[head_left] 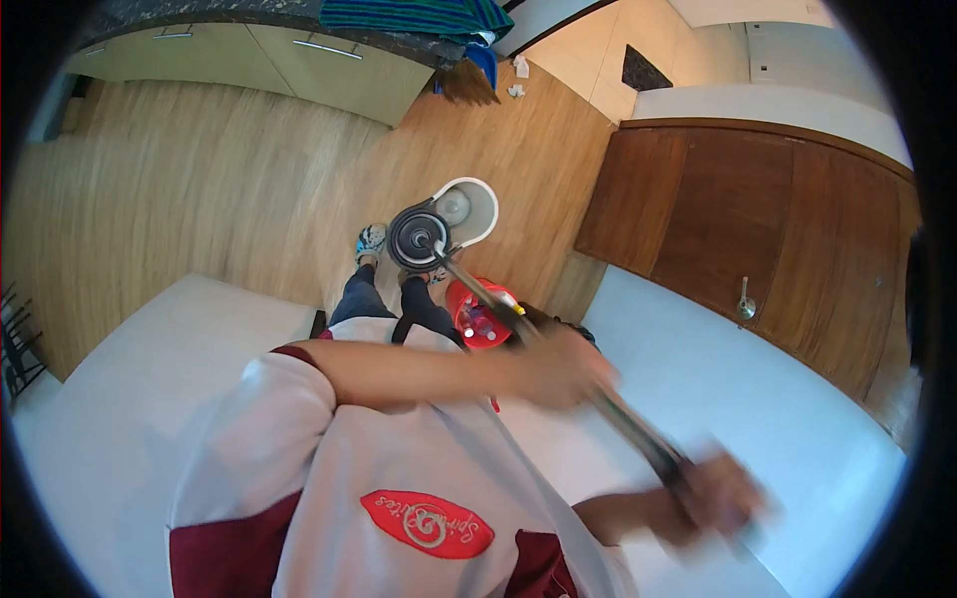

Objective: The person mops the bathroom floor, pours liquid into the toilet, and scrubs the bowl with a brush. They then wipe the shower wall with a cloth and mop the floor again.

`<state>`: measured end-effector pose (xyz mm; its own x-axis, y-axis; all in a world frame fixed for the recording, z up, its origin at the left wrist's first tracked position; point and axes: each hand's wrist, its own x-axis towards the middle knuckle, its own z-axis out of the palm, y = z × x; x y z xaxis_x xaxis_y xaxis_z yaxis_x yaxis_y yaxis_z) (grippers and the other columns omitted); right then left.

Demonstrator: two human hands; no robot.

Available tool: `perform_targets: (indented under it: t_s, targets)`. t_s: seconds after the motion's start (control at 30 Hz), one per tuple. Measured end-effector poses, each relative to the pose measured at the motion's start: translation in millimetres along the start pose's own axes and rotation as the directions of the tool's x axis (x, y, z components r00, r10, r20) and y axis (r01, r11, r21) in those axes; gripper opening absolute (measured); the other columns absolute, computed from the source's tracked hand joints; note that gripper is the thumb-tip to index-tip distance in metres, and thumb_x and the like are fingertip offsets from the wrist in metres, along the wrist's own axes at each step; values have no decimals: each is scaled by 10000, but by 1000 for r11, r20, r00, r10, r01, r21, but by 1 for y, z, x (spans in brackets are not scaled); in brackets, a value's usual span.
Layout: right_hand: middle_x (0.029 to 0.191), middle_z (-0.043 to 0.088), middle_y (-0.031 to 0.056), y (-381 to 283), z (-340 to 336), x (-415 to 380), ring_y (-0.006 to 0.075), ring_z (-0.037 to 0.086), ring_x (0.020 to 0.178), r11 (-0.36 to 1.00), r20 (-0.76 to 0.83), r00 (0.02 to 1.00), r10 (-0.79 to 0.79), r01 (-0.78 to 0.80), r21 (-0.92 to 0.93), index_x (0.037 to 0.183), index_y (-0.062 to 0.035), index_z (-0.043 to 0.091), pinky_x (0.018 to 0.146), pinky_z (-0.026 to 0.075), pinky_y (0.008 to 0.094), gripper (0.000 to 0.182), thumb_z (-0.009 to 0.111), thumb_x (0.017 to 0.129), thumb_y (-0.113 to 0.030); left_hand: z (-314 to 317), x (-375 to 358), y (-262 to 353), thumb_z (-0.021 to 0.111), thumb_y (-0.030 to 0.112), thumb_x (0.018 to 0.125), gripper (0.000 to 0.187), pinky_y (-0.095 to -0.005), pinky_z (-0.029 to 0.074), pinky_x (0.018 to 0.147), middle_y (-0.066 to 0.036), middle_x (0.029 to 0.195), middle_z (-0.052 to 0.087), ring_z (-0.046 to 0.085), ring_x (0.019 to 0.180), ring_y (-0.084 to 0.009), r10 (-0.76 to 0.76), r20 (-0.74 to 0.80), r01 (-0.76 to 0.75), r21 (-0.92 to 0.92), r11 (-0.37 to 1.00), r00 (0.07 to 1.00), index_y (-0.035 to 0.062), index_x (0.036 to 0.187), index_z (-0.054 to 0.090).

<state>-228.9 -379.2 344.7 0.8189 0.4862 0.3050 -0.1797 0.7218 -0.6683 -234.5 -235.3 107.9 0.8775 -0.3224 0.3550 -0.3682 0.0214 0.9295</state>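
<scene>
A long mop handle (469, 280) slants across the view from the bucket down to the lower right. My left hand (568, 371) is wrapped round its middle, blurred by motion. Farther along, near the handle's top end, my right hand (720, 490) grips it, also smeared. At the other end sits a dark round mop head (419, 237), overlapping one side of a white bucket (482, 211). Beside the handle stands a red bucket (465, 297) with several bottles in it, partly hidden by my arm. My feet are close to the mop head.
A wooden door (728, 209) with a metal handle is at the right, beside a white wall (638, 329). Cabinets (329, 75) under a dark counter line the far side. A broom (467, 84) and a blue dustpan (483, 66) rest near the cabinet's end.
</scene>
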Motion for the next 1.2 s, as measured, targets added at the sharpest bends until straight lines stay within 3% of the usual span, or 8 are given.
perform_targets:
  t_s: [0.13,0.23,0.4,0.47,0.67,0.83,1.0,1.2]
  targets:
    - [840,641,69,64,15,-4,128,555,664,847,-169,983,74,-151,-510,992,-62,580,707,433,248,99,527,967,-142,-60,-88,-111,713,198,756,84,-446,500,643,-101,762,661,671,776,-299,-542,120,495,280,822,832,123,784,689]
    - [771,597,70,106,6,25,161,531,612,300,-194,976,-102,-156,-941,960,-76,539,705,449,330,103,621,906,-108,-52,-41,-58,703,197,699,122,-455,484,595,-126,601,577,622,619,-343,-39,-213,82,197,977,976,128,633,629]
    - [832,665,69,116,-5,-6,195,619,754,566,-229,920,-317,-11,-824,874,-39,623,766,493,319,70,677,839,-12,-39,-69,-86,694,199,732,81,-446,483,596,-118,653,611,640,673,-322,84,-208,-53,149,987,975,126,714,663]
    - [857,692,69,189,-51,-11,209,654,811,396,-418,908,32,-396,-829,839,-24,656,790,510,315,72,699,812,26,-31,-113,-159,698,221,748,105,-506,490,655,-141,725,671,664,728,-353,-630,140,642,-263,720,764,118,767,702]
    - [864,708,61,58,32,37,207,673,840,537,-35,957,-287,130,-834,817,-17,676,793,520,307,67,717,805,34,-61,-8,0,725,187,629,142,-490,489,650,-151,671,621,648,711,-366,65,-17,-62,122,991,998,105,701,633]
    - [860,711,54,200,-49,-14,199,675,841,399,-337,940,53,-329,-856,813,-17,678,783,521,302,60,724,811,22,-48,-113,-161,766,227,668,327,-482,501,777,-114,862,702,661,929,-327,-561,177,523,220,824,809,151,985,748]
    - [834,706,64,90,18,32,172,660,770,439,-325,938,-123,-242,-865,924,-53,686,752,528,316,81,714,853,-81,-43,-39,-65,723,172,622,154,-471,466,698,-127,672,598,625,771,-342,-74,-157,96,137,986,985,91,641,594]
    - [953,747,101,187,-11,19,220,694,892,279,-406,910,84,-412,-867,869,-25,730,824,539,310,64,749,810,-9,-43,-115,-171,734,177,646,181,-450,478,718,-108,741,640,641,792,-334,-466,158,415,273,868,871,122,817,706]
